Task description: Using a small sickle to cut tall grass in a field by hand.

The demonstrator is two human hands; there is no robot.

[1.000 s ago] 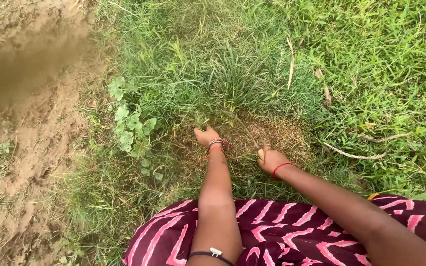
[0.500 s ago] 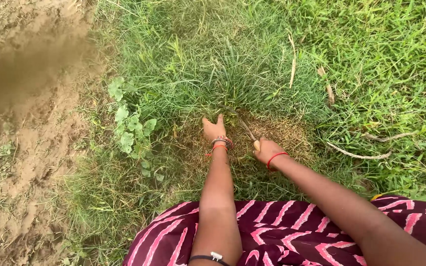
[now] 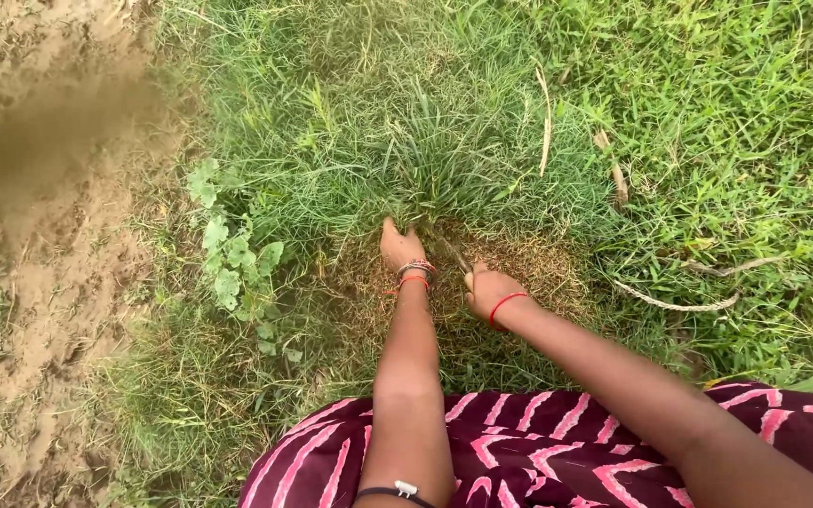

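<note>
My left hand [image 3: 400, 246], with red and metal bangles at the wrist, reaches into the base of a thick tuft of long green grass [image 3: 425, 155] and its fingers close on the stems. Just to the right, my right hand [image 3: 487, 288], with a red band at the wrist, is closed around a thin dark blade tool [image 3: 454, 252] that points at the tuft's base. Both hands are over a brown patch of cropped, dry stubble [image 3: 538, 268]. My lap is covered by maroon cloth with pink stripes [image 3: 519, 452].
Bare sandy soil [image 3: 39, 235] lies to the left. A broad-leaved weed [image 3: 232, 259] grows at the grass edge. Dry sticks [image 3: 675, 303] and stalks [image 3: 546, 118] lie in the grass to the right.
Both hands have moved forward, away from me. The left hand has gone from the stubble into the tuft's base, and the right hand has followed close beside it.
</note>
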